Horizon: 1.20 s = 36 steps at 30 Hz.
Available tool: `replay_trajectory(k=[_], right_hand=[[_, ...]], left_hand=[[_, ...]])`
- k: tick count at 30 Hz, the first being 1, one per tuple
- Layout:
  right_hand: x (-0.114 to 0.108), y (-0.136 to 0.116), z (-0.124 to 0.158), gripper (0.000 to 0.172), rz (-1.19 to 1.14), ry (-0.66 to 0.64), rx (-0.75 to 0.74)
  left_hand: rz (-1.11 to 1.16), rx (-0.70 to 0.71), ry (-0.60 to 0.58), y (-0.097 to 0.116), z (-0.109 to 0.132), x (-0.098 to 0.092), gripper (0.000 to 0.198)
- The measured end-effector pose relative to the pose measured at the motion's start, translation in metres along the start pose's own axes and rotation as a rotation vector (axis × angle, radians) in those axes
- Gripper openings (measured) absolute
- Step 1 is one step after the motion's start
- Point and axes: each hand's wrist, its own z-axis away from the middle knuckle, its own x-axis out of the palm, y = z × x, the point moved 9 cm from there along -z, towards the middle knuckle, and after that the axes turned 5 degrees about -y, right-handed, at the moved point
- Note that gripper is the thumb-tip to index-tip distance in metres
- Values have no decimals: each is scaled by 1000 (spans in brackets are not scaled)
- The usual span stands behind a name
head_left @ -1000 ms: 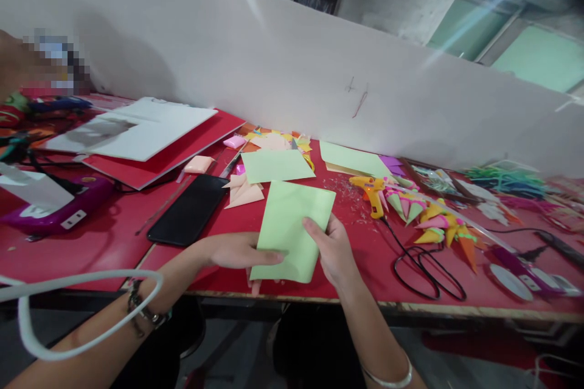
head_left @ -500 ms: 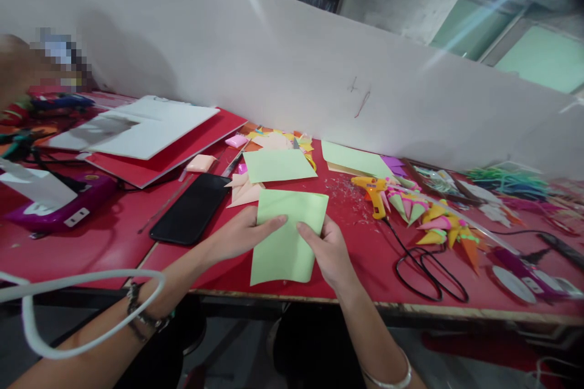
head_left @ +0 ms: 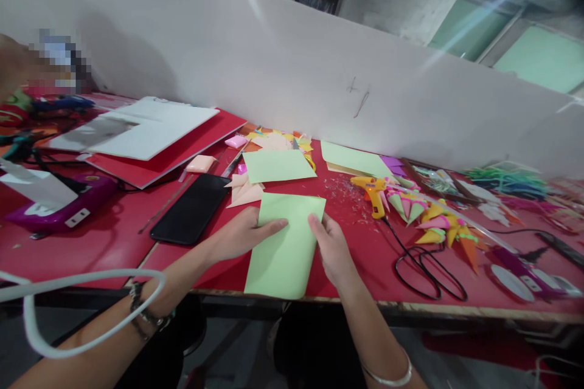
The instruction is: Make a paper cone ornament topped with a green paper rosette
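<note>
A light green sheet of paper (head_left: 283,255), curved over along its right side, is held between my two hands near the table's front edge. My left hand (head_left: 249,232) grips its left edge, thumb lying across the front and fingers hidden behind. On the right edge, my right hand (head_left: 329,243) pinches the paper with the thumb in front; its other fingers are mostly hidden. Just beyond lies another green sheet (head_left: 279,166), beside cut pale peach paper pieces (head_left: 245,189). A black phone (head_left: 190,209) rests left of my left hand.
A yellow glue gun (head_left: 371,191) with a looped black cord lies at right, by colourful paper cones (head_left: 438,222). White and red boards (head_left: 159,127) and a purple power strip (head_left: 86,203) occupy the left. A blurred person (head_left: 18,67) is at far left.
The green sheet's lower edge has come down toward the table's front edge. My right thumb has shifted to the right, toward the sheet's edge. My left hand is nearly still.
</note>
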Motion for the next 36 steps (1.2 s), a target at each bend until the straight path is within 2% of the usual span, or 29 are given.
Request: replay_trajectory(k=[6,15,21,28,32,36], right_hand=[[-8,-1,-2,30,34,75,-14],[-9,-2,0,24,45,99,-8],[-21,-3,0,35,177,172,-50],[-17,-5,1,37,215,161,-59],[-10,-4,1,38,248,122,-50],[-5,-4,1,38,271,99,-65]], left_hand=[[-72,-48,-3,-4,1,0,35],[36,-111,-42,-15,0,6,39],[62,-183,-37,-21,0,5,45],[212,-217,-80,-18,1,9,41],[219,-229,-129,-16,4,6,35],[222,-250,-123,-20,5,4,37]])
